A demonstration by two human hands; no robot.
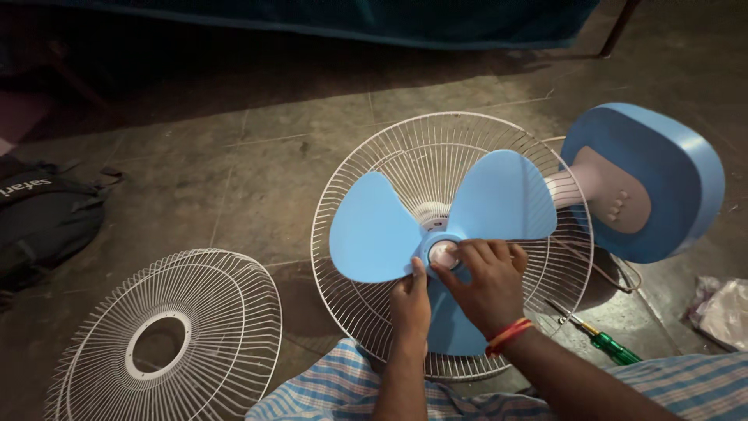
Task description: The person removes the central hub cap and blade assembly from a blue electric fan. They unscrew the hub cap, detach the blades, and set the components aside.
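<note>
Right hand (485, 282) pinches the white hub cap (443, 252) at the centre of the blue fan blade (436, 226) | left hand (411, 300) grips the lower blade just beside it | blade sits in the rear wire guard (366, 156) on the floor | loose front guard (167, 339) lies well left | green screwdriver (604, 341) near right.

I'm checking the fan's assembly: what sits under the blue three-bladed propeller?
Under the blue plastic three-bladed propeller lies the round white wire rear guard, on the grey floor. A bit of white motor housing shows between blades; the rest is covered.
</note>
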